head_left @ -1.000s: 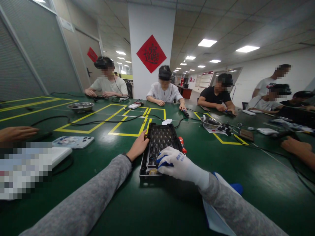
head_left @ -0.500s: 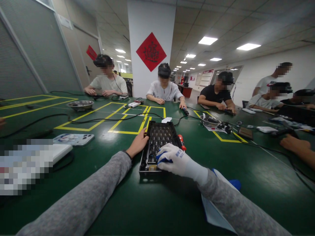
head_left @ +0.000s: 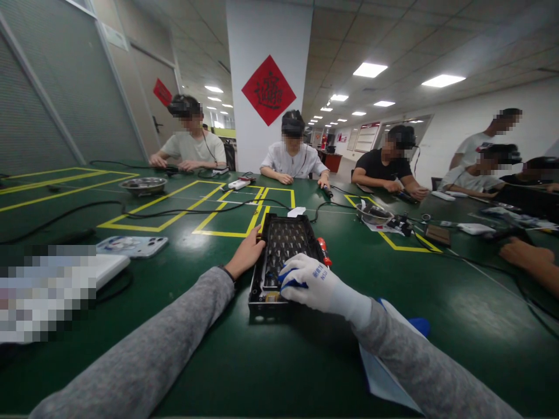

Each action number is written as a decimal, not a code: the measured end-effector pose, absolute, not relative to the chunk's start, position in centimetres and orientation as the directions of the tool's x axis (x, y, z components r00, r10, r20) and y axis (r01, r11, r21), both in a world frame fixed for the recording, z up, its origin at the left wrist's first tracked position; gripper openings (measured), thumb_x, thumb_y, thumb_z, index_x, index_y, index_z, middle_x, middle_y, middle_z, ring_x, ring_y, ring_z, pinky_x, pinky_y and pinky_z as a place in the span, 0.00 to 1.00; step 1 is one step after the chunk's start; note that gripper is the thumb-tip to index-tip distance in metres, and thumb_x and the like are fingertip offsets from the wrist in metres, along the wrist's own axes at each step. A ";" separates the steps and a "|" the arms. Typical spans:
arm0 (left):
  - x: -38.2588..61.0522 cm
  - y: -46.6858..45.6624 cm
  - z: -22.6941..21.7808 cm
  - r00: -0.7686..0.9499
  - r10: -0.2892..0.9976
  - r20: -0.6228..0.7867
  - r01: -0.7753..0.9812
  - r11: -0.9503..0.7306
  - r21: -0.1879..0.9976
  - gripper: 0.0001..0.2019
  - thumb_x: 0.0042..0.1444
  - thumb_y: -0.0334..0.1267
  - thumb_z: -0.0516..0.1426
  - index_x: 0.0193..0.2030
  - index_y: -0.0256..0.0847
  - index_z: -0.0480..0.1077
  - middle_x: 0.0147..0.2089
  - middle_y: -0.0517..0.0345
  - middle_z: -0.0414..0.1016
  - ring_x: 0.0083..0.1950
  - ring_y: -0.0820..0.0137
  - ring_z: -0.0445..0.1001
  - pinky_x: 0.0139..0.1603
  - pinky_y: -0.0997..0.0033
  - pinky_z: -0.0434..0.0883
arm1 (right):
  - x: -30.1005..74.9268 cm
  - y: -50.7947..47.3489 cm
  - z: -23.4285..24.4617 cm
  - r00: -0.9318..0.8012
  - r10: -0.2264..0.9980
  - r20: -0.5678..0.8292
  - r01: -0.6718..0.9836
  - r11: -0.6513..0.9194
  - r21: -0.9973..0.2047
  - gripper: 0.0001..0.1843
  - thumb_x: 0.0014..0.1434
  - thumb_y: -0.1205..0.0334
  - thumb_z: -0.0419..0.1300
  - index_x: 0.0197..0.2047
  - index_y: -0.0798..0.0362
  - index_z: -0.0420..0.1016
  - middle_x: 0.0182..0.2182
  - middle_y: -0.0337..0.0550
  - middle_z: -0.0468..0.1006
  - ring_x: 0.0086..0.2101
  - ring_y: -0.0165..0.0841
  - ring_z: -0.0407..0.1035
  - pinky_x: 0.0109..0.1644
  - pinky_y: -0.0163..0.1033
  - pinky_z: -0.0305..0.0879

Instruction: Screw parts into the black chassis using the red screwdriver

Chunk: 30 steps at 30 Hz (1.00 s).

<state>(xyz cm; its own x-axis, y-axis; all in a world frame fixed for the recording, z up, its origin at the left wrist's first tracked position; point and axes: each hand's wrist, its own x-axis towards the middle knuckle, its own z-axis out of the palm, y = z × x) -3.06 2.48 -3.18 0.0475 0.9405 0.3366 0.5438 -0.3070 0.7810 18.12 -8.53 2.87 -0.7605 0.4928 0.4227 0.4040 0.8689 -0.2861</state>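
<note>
A black screwdriver bit case lies lengthwise before me, with rows of small metal bits standing in it. My left hand, bare, is closed on the case's left side wall. Over the near right corner of the case, my right hand wears a white glove with blue fingertips. Its fingers are curled down into the case, and whatever they hold is hidden. A small yellowish piece shows in the near compartment. Against the case's right side lies a red-handled screwdriver, partly covered by my glove.
A white and blue glove lies under my right forearm. Left of the case are a phone and a partly blurred white box. Metal bowls, black cables and yellow tape mark the green table. Several people sit around it.
Both my hands keep their places on the case, and the view has shifted very slightly. Across the table, the hand of the person in black has moved a little to the right.
</note>
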 end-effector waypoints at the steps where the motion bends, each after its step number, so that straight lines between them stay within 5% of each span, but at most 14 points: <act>1: -3.1 2.4 -3.2 0.048 0.940 0.338 0.547 -0.308 0.779 0.30 0.51 0.33 0.49 0.62 0.33 0.53 0.57 0.45 0.64 0.57 0.61 0.64 0.60 0.58 0.58 | 18.1 -8.5 2.9 -0.759 0.494 0.424 0.410 0.869 -0.279 0.09 0.56 0.57 0.57 0.34 0.52 0.76 0.38 0.43 0.75 0.43 0.33 0.64 0.50 0.42 0.61; 30: -3.1 2.5 -3.3 0.052 0.941 0.335 0.550 -0.307 0.777 0.30 0.51 0.33 0.49 0.62 0.33 0.52 0.58 0.44 0.64 0.57 0.61 0.65 0.60 0.58 0.59 | 18.1 -8.6 3.0 -0.773 0.485 0.409 0.403 0.873 -0.274 0.10 0.57 0.58 0.56 0.35 0.53 0.76 0.38 0.44 0.75 0.43 0.33 0.64 0.50 0.40 0.61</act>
